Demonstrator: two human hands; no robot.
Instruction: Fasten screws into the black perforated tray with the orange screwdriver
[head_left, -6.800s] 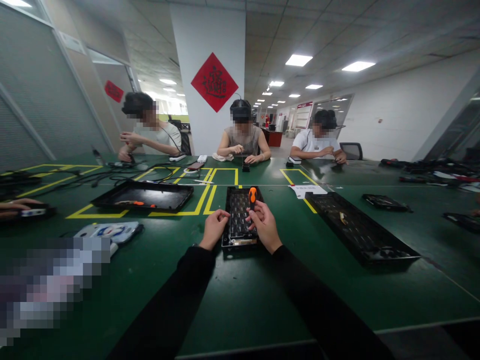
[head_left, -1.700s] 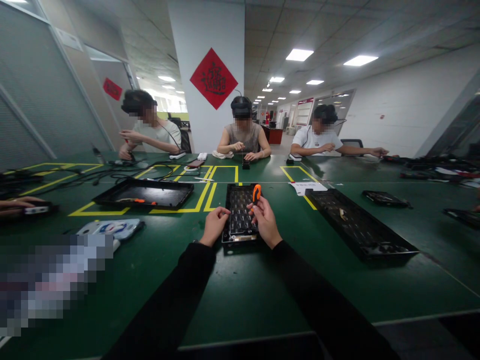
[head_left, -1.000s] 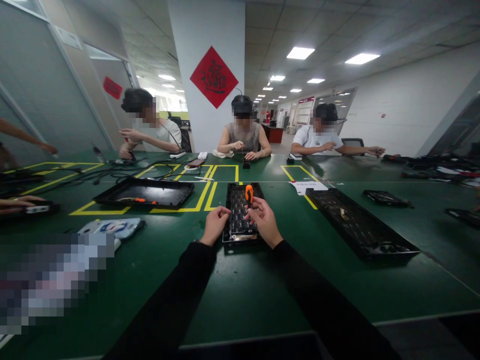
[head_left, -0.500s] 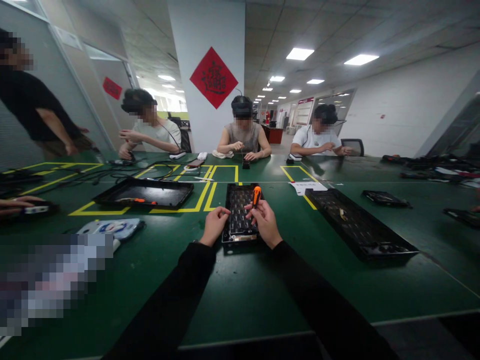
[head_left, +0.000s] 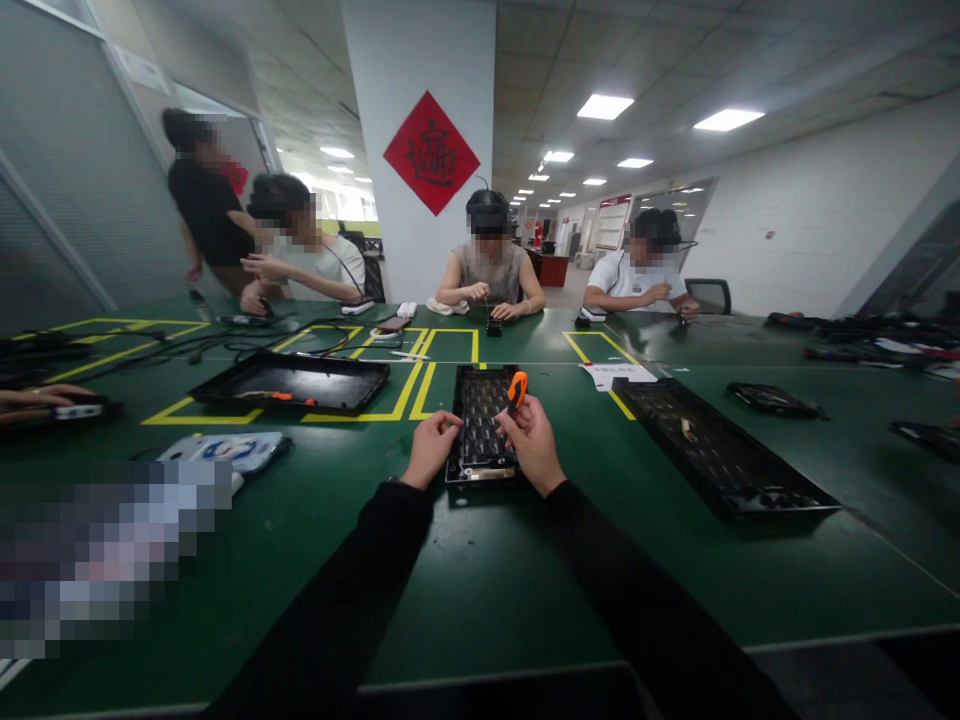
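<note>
Fingers (head_left: 511, 416) of my right hand (head_left: 534, 450) are gripping a screwdriver (head_left: 517, 384) over the keyboard frame (head_left: 477, 400) my left hand (head_left: 429, 452) is clasping, work apparently unfinished.

I count one upright orange-handled screwdriver (head_left: 516, 386), one keyboard frame (head_left: 480, 412), one long black frame (head_left: 720, 455), three seated people (head_left: 491, 272), one standing person (head_left: 202, 205), one red diamond sign (head_left: 431, 152).

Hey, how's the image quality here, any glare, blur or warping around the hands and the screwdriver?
Head view: even light from the ceiling panels, with a soft sheen but no harsh glare on the green table. The right hand, the screwdriver and the left hand at the black tray look sharp. Wide-angle warping stretches the sleeves toward the bottom edge, and a pixelated block covers the lower left.
</note>
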